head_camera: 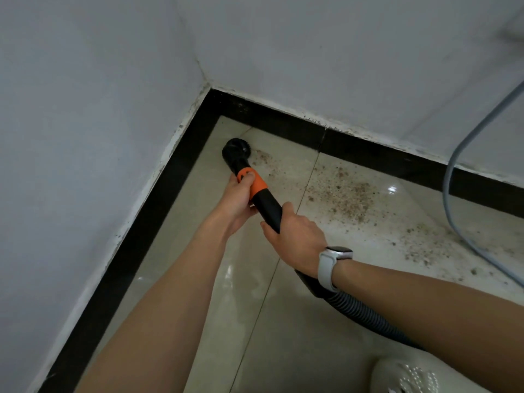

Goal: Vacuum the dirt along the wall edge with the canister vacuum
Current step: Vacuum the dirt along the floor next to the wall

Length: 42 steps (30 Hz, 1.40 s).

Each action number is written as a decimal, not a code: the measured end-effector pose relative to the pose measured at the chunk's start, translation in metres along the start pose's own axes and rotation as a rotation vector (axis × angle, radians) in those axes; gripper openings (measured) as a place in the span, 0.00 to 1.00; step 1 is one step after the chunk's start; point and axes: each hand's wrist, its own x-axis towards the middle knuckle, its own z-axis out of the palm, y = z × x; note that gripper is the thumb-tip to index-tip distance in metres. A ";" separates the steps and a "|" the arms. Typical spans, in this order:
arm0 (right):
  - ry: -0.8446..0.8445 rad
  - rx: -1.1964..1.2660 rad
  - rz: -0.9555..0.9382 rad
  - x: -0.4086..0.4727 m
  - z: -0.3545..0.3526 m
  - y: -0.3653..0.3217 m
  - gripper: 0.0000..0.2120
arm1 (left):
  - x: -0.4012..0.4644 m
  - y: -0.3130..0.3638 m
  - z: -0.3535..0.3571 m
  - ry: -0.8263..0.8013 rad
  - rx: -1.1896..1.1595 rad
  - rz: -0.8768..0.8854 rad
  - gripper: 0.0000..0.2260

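Both hands grip vacuum wand [265, 200]: left hand [236, 201] at orange collar [252, 181], right hand [296, 236] lower. Round brush [236, 150] on floor [283, 321], frame centre, near corner. Dirt [340, 191] scattered right of it.

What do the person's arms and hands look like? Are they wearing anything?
Both forearms are bare, with no sleeves or gloves showing. The left hand wears nothing. The right hand has a watch at its wrist: a rounded dark face on a smooth pale grey band. No rings show on the fingers.
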 end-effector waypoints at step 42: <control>-0.073 0.111 0.069 -0.100 0.024 0.013 0.16 | -0.102 -0.043 -0.011 0.005 0.219 -0.058 0.20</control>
